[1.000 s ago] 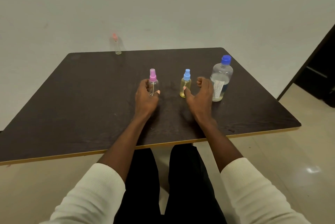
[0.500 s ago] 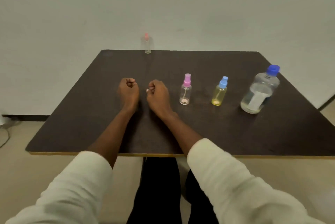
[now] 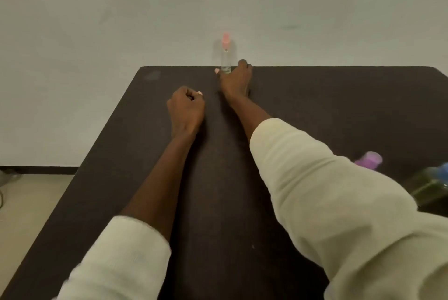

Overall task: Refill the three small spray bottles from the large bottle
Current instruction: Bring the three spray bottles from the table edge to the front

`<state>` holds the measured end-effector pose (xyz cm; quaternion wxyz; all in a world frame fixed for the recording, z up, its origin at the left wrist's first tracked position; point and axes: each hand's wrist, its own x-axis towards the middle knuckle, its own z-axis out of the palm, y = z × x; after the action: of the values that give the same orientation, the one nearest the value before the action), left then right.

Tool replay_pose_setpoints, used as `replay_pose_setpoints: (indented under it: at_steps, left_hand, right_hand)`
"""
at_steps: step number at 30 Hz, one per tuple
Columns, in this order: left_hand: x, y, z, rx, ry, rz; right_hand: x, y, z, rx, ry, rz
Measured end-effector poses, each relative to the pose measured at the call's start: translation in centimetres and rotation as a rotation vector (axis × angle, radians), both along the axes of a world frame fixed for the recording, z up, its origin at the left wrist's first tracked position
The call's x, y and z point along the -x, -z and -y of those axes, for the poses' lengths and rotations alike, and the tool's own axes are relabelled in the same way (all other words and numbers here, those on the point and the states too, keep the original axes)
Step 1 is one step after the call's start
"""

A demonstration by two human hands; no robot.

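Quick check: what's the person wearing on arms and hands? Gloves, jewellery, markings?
Both arms wear cream, soft-knit long sleeves, left sleeve and right sleeve, pushed up so the forearms are bare. Left hand and right hand are bare: no gloves, and no watch, rings or markings visible.

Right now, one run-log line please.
right hand: reaching, at base of red-capped spray bottle | left hand: fisted on table

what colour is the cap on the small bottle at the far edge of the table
Pinkish red, on the clear spray bottle by the right hand, head view.
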<state>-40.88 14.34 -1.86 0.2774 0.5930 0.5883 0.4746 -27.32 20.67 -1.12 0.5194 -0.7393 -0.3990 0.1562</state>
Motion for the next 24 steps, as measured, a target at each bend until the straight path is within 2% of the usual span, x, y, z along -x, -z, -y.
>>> replay_pose_setpoints:
  at_steps: [7,11,18,24]
  left_hand:
    - [-0.2,0.9,-1.4,0.011,-0.015,0.064]
    - [0.0,0.3,-0.9,0.019,-0.01,0.114]
    - [1.2,-0.9,2.3,0.062,-0.046,0.206]
    - [1.6,-2.2,12.7,0.035,0.041,0.083]
  right_hand:
    - [-0.6,-0.2,-4.3,0.088,0.04,0.155]
    - [-0.3,0.0,-2.4,0.01,0.008,0.042]
    - [2.7,0.2,10.8,-0.044,-0.17,-0.127]
    - [3.4,0.3,24.7,-0.093,-0.363,-0.064]
